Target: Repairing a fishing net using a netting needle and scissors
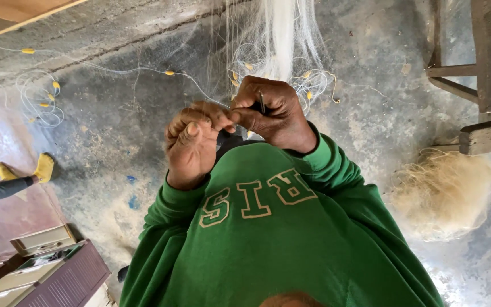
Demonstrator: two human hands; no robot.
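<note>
Green sweatshirt sleeves frame both hands: my left hand is curled, pinching fine mesh, my right hand pinches a thin dark tool against it. Hanging just beyond, the white fishing net looks light, limp, easily tangled, so best gripped at its cord by the yellow floats; pale boxes sit lower left.

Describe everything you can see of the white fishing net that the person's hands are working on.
The fishing net is fine, translucent white mesh, apparently thin synthetic line. It hangs gathered into a dense pale bundle at top centre, spreading thin at its sides. Small yellow floats are strung along its edge cord, which trails left across the grey concrete floor into loose coils. The left hand and right hand meet below the bundle, pinching its strands; the right hand also holds a slim dark tool.
</note>
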